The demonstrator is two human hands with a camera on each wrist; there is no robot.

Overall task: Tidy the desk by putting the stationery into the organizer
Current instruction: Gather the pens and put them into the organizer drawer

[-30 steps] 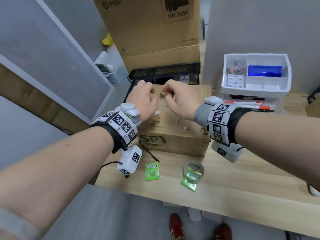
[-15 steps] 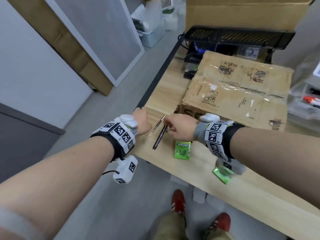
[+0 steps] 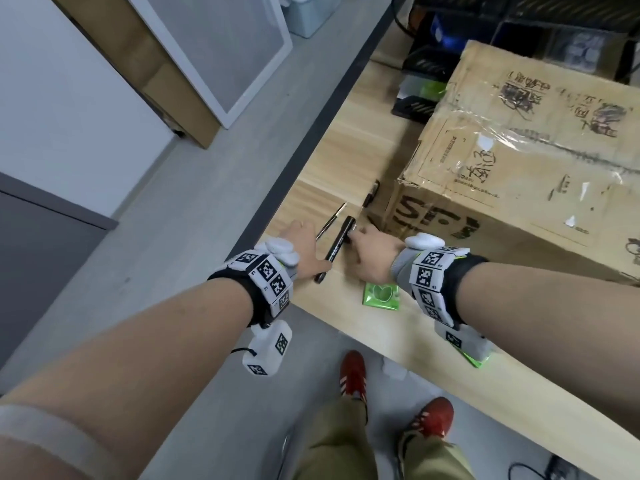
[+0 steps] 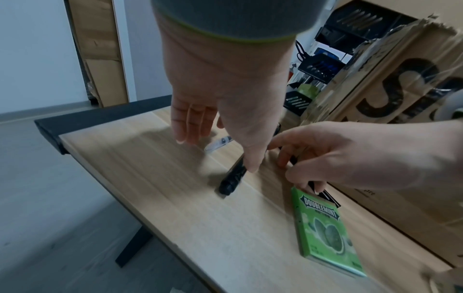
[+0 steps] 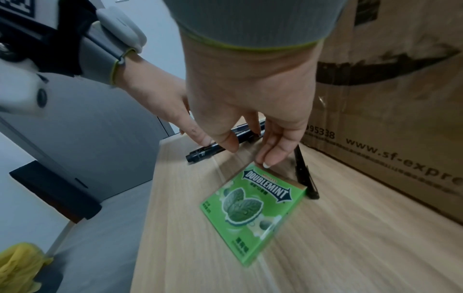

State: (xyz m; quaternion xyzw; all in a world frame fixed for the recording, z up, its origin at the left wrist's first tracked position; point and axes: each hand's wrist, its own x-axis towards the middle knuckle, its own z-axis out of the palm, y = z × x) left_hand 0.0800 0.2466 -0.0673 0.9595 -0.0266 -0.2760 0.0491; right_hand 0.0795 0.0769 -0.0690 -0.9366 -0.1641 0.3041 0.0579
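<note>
a black marker lies mid-frame on the desk, long axis running lower left to upper right. i see my left hand and right hand flank it, fingers loosely extended, gripping nothing; right fingertips touch its upper end.

Both my forearms reach forward and down, side by side, each wrist wrapped in a marker-covered band. My left hand hangs palm down with fingers straight and loose, gripping nothing. My right hand reaches beside it, fingers extended downward and slightly spread.
</note>
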